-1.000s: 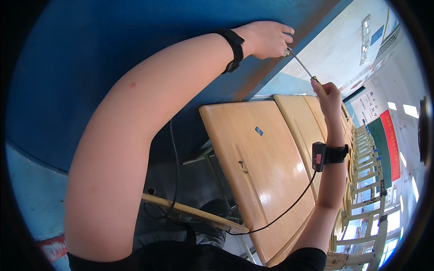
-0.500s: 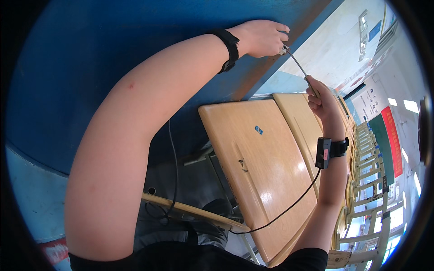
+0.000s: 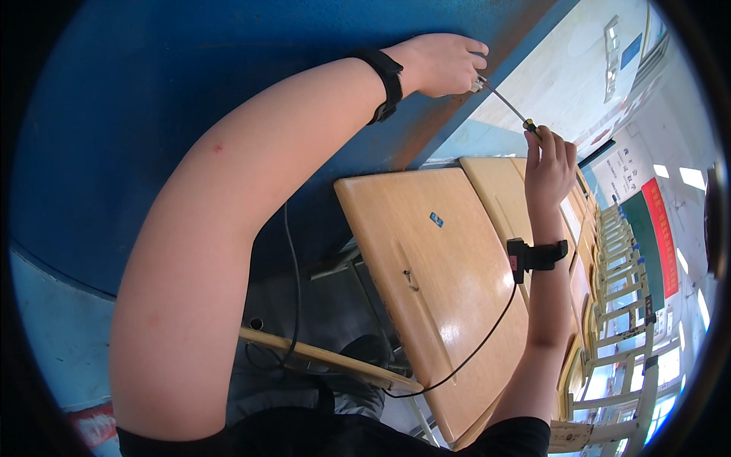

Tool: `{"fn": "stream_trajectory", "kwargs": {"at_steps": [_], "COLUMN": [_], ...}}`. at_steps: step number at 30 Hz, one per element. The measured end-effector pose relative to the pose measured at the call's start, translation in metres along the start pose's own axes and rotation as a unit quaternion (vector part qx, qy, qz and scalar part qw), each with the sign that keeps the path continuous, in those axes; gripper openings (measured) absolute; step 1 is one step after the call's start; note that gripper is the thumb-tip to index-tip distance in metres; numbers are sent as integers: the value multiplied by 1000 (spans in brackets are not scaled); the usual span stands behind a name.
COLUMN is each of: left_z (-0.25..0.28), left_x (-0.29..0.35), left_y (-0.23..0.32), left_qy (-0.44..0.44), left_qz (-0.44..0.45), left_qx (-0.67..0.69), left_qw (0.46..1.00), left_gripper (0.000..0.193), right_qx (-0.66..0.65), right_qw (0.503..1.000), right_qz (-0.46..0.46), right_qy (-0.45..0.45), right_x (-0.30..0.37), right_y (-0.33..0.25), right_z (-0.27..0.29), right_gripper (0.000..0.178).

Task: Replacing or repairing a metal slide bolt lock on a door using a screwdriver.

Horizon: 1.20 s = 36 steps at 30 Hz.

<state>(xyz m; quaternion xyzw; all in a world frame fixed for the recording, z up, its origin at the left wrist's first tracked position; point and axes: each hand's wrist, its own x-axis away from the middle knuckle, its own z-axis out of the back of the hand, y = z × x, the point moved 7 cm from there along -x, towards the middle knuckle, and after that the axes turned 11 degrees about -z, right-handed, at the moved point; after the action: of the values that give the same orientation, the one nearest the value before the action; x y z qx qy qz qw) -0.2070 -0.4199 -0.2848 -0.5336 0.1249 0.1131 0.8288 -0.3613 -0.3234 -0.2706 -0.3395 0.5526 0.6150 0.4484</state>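
My right hand (image 3: 551, 169) grips the yellow-and-black handle of a screwdriver (image 3: 505, 101) with its fingertips. The thin metal shaft runs up and left to a small metal fitting (image 3: 477, 85) at the brown edge strip of a blue door (image 3: 251, 46). My left hand (image 3: 444, 65) presses against that strip, its fingers bent round the fitting and partly covering it. Where exactly the screwdriver's tip sits is too small to make out. Both wrists wear black straps, the right one with a small black box.
Below the hands stands a wooden desk (image 3: 434, 266) with a few small screws (image 3: 411, 280) and a blue sticker (image 3: 435, 219) on top. A black cable (image 3: 480, 358) hangs across it from my right wrist. More desks and upturned chairs (image 3: 620, 305) line the right side.
My right hand has turned over and shifted its hold, from a fist round the handle to fingertips on it. The wrist has swung slightly left. My left hand has stayed put.
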Motion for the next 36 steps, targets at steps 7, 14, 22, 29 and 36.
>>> {"fn": "stream_trajectory", "kwargs": {"at_steps": [7,14,22,29,36], "left_z": [3,1,2,5,0], "left_x": [0,0,-1,4,5], "left_y": [1,1,-1,0,2], "left_qy": [23,23,19,23,44], "left_qz": [2,0,6,-4,-2], "left_qx": [-9,10,7,0,-17], "left_qw": [1000,1000,1000,1000,999], "left_gripper": [17,16,15,14,13], "right_qx": [-161,-585,-349,-9,-475], "right_qw": [932,269,748,998,485], "right_qz": [-230,-609,-399,-4,-542], "right_qy": [-231,-462,-399,-65,-495], "right_x": [20,59,18,-7,45], "right_y": [32,21,47,4,25], "right_z": [-39,-69,-54,-6,-60], "right_gripper": [27,24,29,26,41]}}
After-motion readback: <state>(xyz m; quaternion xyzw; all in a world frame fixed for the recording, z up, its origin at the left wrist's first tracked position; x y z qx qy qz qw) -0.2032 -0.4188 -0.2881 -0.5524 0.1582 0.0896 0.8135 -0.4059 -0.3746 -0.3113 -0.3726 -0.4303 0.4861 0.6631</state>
